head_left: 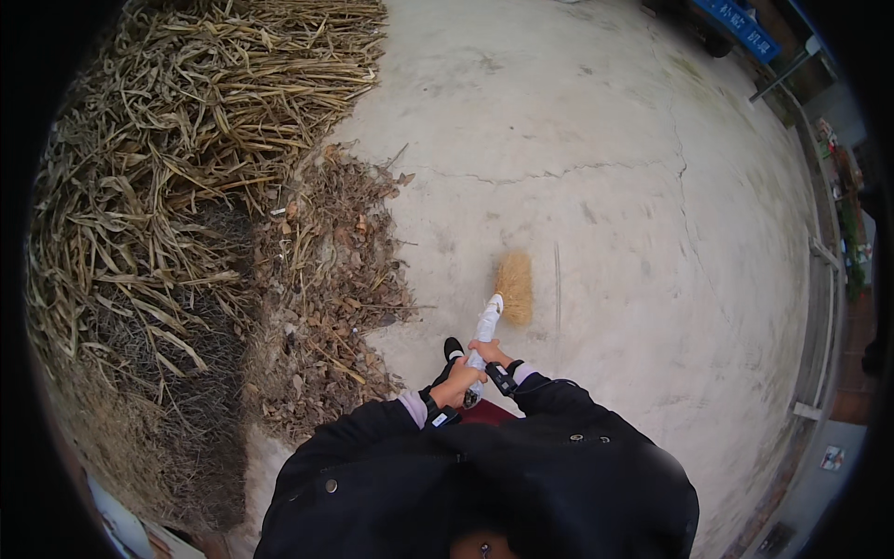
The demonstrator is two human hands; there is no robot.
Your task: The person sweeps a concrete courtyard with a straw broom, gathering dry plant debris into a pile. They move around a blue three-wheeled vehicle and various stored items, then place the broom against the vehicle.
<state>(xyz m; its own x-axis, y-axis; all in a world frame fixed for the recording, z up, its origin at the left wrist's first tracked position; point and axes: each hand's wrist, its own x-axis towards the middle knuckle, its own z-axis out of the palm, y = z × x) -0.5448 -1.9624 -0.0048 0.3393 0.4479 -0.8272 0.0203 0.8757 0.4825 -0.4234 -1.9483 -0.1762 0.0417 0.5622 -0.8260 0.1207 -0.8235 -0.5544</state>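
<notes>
A broom with a straw-coloured head (pixel 515 289) and a white-wrapped handle (pixel 487 321) slants away from my body. Its bristles are over the pale concrete, ahead and slightly right of my hands; whether they touch it I cannot tell. Near the handle's top end, my left hand (pixel 458 382) is closed around it. Just further down, my right hand (pixel 489 353) grips the same handle, its fingers wrapped round. Dark devices are strapped at both wrists. Left of the broom lies a heap of dry leaves and twigs (pixel 326 279).
Dried corn stalks (pixel 205 93) are piled at the far left, with dark brushwood (pixel 177 391) below them. Cracked concrete (pixel 615 233) stretches ahead and right. A low rail (pixel 824 307) runs along the right side. A blue panel (pixel 738 26) stands at the far right. My black shoe (pixel 453 348) shows beside the handle.
</notes>
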